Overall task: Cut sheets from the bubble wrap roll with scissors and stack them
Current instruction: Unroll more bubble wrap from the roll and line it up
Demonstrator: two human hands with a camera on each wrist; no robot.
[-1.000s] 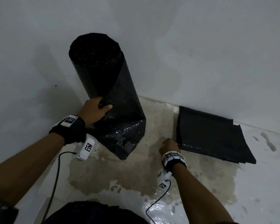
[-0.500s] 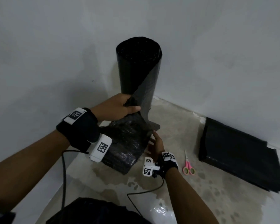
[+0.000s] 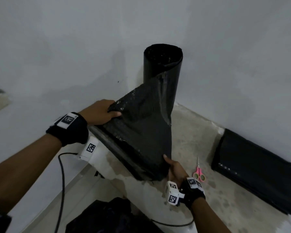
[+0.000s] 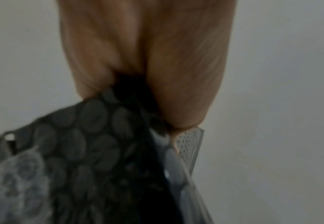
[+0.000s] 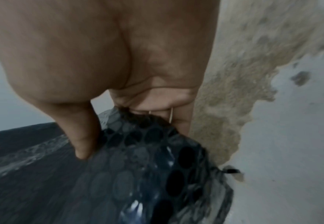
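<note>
A black bubble wrap roll (image 3: 163, 64) stands upright in the corner. Its loose sheet (image 3: 141, 132) is drawn out toward me, down to the floor. My left hand (image 3: 101, 113) pinches the sheet's upper left edge; the left wrist view shows thumb and fingers (image 4: 186, 91) clamped on the bubbled sheet (image 4: 80, 151). My right hand (image 3: 175, 169) grips the sheet's lower right corner, the thumb (image 5: 80, 136) pressed on top of the bubbled sheet (image 5: 138, 166). Pink-handled scissors (image 3: 199, 172) lie on the floor just right of my right hand. A stack of cut black sheets (image 3: 252, 169) lies against the right wall.
The floor (image 3: 191, 135) is stained concrete with worn white paint. White walls (image 3: 74, 47) meet in the corner behind the roll. A black cable (image 3: 62, 174) hangs from my left wrist. A dark garment (image 3: 107, 216) sits at the bottom edge.
My right hand left the floor and took hold of the sheet's lower corner. Both hands have drawn more sheet off the roll toward me. The scissors now lie on the floor.
</note>
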